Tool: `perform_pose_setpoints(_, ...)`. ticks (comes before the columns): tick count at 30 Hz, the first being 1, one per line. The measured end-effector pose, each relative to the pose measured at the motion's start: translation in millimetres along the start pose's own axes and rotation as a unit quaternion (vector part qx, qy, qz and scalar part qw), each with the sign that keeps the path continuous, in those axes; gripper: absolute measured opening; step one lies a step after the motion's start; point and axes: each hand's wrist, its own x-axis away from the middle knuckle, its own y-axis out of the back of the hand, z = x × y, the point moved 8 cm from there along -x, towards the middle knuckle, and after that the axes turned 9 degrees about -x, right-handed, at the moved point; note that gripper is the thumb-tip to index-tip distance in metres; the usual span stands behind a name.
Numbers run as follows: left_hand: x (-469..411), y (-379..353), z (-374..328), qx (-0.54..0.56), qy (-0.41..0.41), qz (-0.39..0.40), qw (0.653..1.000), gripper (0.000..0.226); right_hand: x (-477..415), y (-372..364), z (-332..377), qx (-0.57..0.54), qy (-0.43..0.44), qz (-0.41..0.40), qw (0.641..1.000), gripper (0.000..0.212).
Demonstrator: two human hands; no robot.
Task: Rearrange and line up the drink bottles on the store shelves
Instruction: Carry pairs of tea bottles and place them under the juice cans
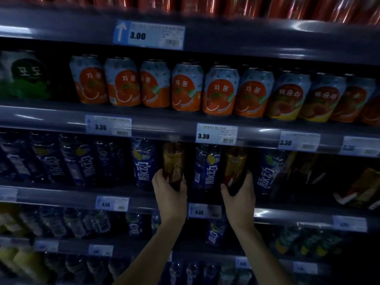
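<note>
Two dark bottles with gold labels stand among blue-labelled bottles on the third shelf down. My left hand (169, 190) wraps the base of the left gold-label bottle (173, 161). My right hand (239, 195) grips the lower part of the right gold-label bottle (234, 165). One blue bottle (207, 167) stands between the two, another blue bottle (144, 161) is left of my left hand, and a third blue bottle (269, 173) is right of my right hand. The bottle tops are hidden behind the shelf rail above.
Orange fruit cans (185, 89) line the shelf above, with a green can (22, 77) at far left. Price tags (217, 134) hang on the shelf rails (164, 126). More blue bottles (51, 159) fill the left of the same shelf, and lower shelves hold further bottles (216, 231).
</note>
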Motion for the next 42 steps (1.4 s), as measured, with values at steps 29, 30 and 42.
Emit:
perform_pose_setpoints(29, -23, -8, -1, -0.013, 0.043, -0.042, 0.998, 0.072, -13, 1, -19, 0.003, -0.039, -0.054, 0.998, 0.072)
perform_pose_setpoints(30, -21, -6, -1, -0.009, 0.041, -0.041, 0.998, 0.071, -12, 1, -18, 0.005, -0.036, -0.058, 0.998, 0.071)
perform_pose_setpoints(42, 3, 3, -4, 0.035, -0.036, 0.014, 0.999, 0.072, 14, 15, -2, -0.034, 0.005, -0.089, 0.995, 0.070)
